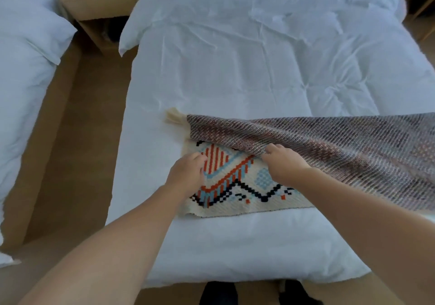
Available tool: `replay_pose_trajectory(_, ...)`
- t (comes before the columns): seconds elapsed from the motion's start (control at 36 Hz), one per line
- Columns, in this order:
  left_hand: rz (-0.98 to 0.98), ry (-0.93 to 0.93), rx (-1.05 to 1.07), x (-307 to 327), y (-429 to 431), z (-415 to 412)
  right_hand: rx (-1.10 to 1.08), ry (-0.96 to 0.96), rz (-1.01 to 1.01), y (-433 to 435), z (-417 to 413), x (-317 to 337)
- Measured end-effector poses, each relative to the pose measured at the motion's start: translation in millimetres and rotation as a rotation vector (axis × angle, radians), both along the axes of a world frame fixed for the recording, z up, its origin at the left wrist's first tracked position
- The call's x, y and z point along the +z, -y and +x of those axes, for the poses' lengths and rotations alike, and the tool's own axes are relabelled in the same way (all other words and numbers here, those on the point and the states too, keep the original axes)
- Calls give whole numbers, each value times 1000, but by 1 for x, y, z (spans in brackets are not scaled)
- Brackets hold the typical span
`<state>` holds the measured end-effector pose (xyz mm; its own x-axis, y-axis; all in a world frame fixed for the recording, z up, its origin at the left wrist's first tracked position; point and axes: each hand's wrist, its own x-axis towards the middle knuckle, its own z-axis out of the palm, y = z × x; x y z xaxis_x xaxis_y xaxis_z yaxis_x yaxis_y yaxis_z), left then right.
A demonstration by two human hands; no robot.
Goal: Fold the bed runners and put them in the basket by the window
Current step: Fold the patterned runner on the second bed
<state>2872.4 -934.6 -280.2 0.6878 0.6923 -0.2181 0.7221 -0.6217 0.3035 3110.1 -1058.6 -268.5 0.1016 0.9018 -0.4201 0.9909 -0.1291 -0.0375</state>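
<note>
A woven bed runner (pixel 329 144) lies across the foot of a white bed (pixel 235 69). Its cream face carries orange, light-blue and black patterns, and its brownish striped underside is turned over on top, from the right edge to a cream tassel (pixel 173 116) at the left. My right hand (pixel 281 161) pinches the edge of the turned-over layer near the middle. My left hand (pixel 188 171) rests on the patterned face at the runner's left end, fingers curled against the fabric. No basket is in view.
A second white bed (pixel 28 69) stands to the left across a strip of wooden floor (pixel 77 151). A wooden nightstand (pixel 98 5) sits between the beds at the back. Dark shoes (pixel 219 293) show at the bottom edge.
</note>
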Motion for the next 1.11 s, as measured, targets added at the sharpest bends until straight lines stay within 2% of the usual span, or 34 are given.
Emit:
replay_pose_trajectory(0.19, 20, -14, -156, -85, -69, 29, -34, -21, -96, -59, -16, -83)
replay_pose_trajectory(0.31, 66, -36, -223, -126, -94, 52, -78, 36, -120, -77, -15, -116)
replay_pose_trajectory(0.39, 110, -75, -243, -150, -108, 65, -149, 113, -81, -85, -8, -132)
replay_pose_trajectory(0.5, 209, -66, -281, -164, -125, 80, -248, 116, -12, -91, 8, -147)
replay_pose_trajectory(0.61, 221, -58, -262, -163, -143, 99, -417, -50, 45, -97, 24, -151)
replay_pose_trajectory(0.72, 178, 37, -201, -142, -156, 125, -629, -201, 202, -104, 35, -139)
replay_pose_trajectory(0.83, 321, 107, -171, -127, -159, 146, -712, -278, 252, -107, 48, -127)
replay_pose_trajectory(0.92, 384, 98, -263, -127, -151, 153, -805, -368, 264, -106, 56, -122)
replay_pose_trajectory(1.03, 289, 171, -509, -141, -129, 150, -884, -476, 239, -107, 62, -119)
replay_pose_trajectory(1.11, 249, 74, -556, -152, -116, 147, -918, -532, 204, -108, 67, -121)
